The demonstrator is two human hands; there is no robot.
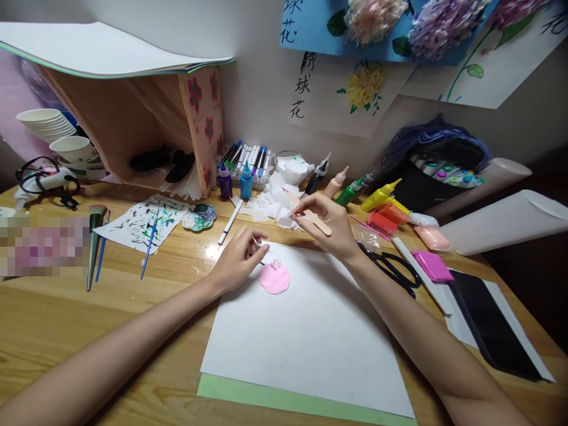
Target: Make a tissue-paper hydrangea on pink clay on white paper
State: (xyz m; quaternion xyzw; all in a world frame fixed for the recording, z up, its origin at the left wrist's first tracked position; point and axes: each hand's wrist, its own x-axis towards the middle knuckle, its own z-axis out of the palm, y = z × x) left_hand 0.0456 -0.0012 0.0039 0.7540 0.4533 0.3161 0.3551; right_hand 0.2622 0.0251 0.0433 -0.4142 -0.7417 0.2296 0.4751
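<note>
My right hand [328,228] is raised over the top of a white sheet of paper [323,331]. Its fingers close on a flat wooden craft stick [320,223], and the fingertips are near a heap of white paper scraps [277,201]. At the sheet's upper left edge, my left hand [239,260] has loosely curled fingers, with the thumb apart from them; I make out nothing held there. Just beside that thumb, a pink round patch [274,281] lies on the sheet. A small pale crumpled piece [276,264] sits at its upper edge.
Squeeze bottles of paint, including a yellow one [377,198], line the back. Black scissors [394,269] and a dark phone-like slab [492,325] lie right. A blue-handled brush [151,245], a white marker [231,222] and a paint-smeared paper [137,222] lie left.
</note>
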